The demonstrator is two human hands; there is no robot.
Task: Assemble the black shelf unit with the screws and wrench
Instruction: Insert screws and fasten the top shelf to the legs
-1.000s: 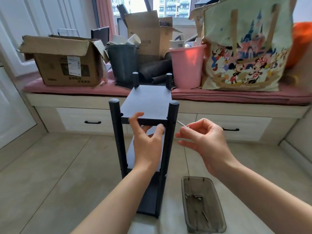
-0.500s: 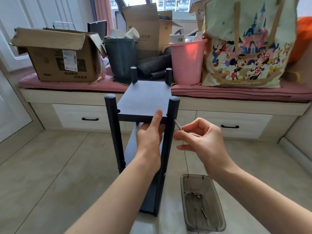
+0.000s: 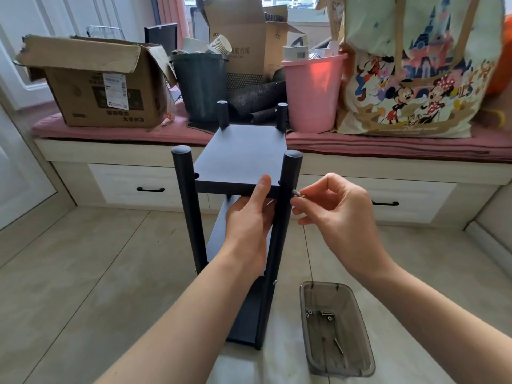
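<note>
The black shelf unit (image 3: 241,159) stands upright on the floor tiles, with four round posts and a top board. My left hand (image 3: 249,217) grips the front edge of the top board, thumb on top, fingers underneath. My right hand (image 3: 332,209) pinches a small silver screw (image 3: 297,193) and holds its tip against the outer side of the front right post (image 3: 288,184), level with the board. No wrench is clearly visible.
A smoky clear plastic tray (image 3: 336,328) with several screws lies on the floor to the right of the shelf. Behind is a drawer bench (image 3: 155,173) with a pink cushion, cardboard boxes (image 3: 97,81), a dark bin (image 3: 201,84), a pink bucket (image 3: 311,92) and a cartoon tote bag (image 3: 415,73).
My right hand moved left, bringing the screw up against the front right post. My left hand shifted into a firmer grip on the board's front edge. The view came closer.
</note>
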